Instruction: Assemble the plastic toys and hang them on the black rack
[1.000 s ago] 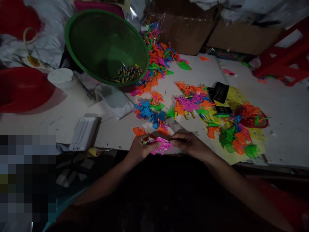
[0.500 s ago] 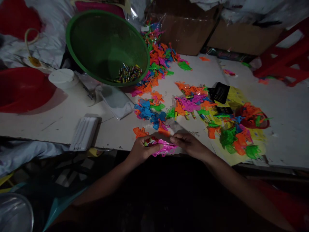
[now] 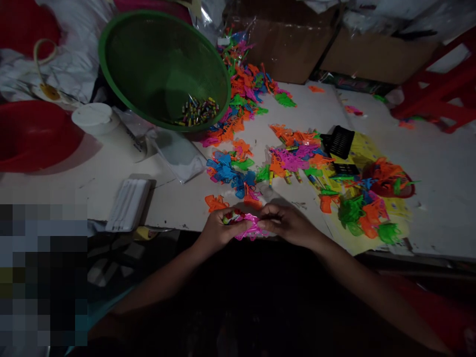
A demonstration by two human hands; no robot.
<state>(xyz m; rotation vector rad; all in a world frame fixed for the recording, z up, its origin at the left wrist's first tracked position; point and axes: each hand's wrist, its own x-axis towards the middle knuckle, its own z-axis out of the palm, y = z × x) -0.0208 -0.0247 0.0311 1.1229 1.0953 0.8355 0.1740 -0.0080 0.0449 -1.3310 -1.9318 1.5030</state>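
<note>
My left hand [image 3: 218,230] is closed around a bright pink plastic toy gun [image 3: 250,229], with the thumb pressed along its near side. Small green, white and red pieces [image 3: 232,216] also show in the curl of its fingers; their kind is hard to make out. On the other side, my right hand [image 3: 284,225] pinches the right end of the same toy, its thumb and fingers hiding that end. Just beyond the hands lie an orange toy gun [image 3: 216,203] and a pile of blue plastic toys [image 3: 225,168].
A large green basin [image 3: 156,64] holds small coloured cylinders. Several mixed plastic toys [image 3: 293,156] lie mid-table. At right are a black slotted tray [image 3: 341,142] and a red basket [image 3: 410,188] with toys. A white lidded container [image 3: 111,131] and a white case [image 3: 130,204] stand left.
My right hand has shifted slightly left, and its thumb now presses farther over the pink toy gun's right end. My left hand keeps its hold almost unmoved.
</note>
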